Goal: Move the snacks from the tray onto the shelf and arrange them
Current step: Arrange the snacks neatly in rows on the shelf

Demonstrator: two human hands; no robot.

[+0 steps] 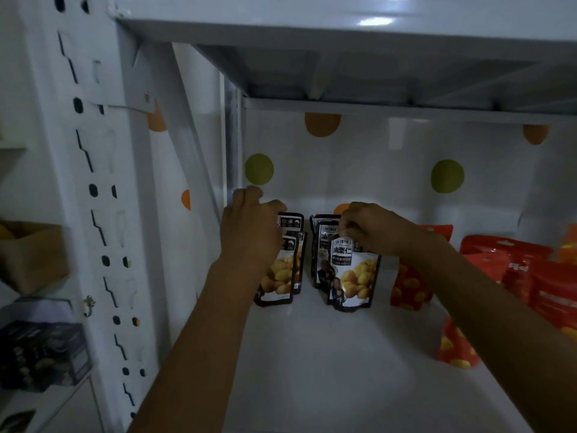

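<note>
Left hand (249, 228) grips top of black foil chestnut pouch (279, 276) near white metal shelf (312, 354) back-left corner; right hand (373, 229) pinches top of second black pouch (356, 278) beside it.

Glossy plastic pouches (356, 276); smooth metal shelf (327, 354)

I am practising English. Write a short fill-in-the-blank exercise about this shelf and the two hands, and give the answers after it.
1. The left hand holds the left black pouches at their ____ edge.
2. The right hand pinches the right front pouch, which stands ____ on the shelf.
3. The red pouches are to the ____ of the black ones.

Missing words: top; upright; right.
</note>
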